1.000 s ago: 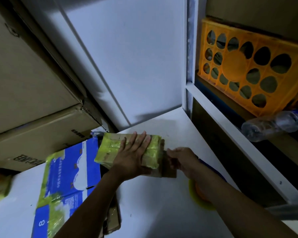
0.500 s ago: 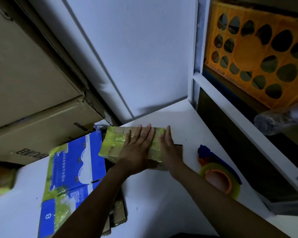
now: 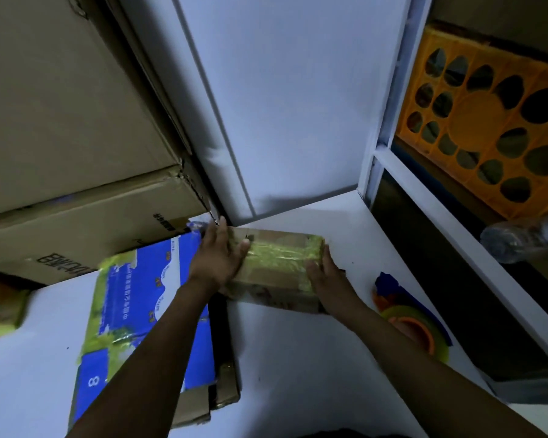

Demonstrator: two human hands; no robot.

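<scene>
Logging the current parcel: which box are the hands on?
The small parcel banded in yellow-green tape, between left hand and right hand; the blue-printed box lies left.

Two hands at centre frame: left hand [image 3: 217, 260] and right hand [image 3: 325, 276]. One taped parcel [image 3: 279, 263] between them. One blue box [image 3: 146, 311] at lower left. Two stacked boxes at upper left: upper carton [image 3: 60, 105] and lower carton [image 3: 86, 222]. One crate [image 3: 487, 121] at upper right. One bottle [image 3: 519, 238] at the right edge. One tape roll [image 3: 424, 330] at lower right.

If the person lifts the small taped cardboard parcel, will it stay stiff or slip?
Probably stiff: the parcel shows straight edges between the left hand and right hand. Its glossy tape may be slippery. Flat sides: rolling unlikely.
</scene>
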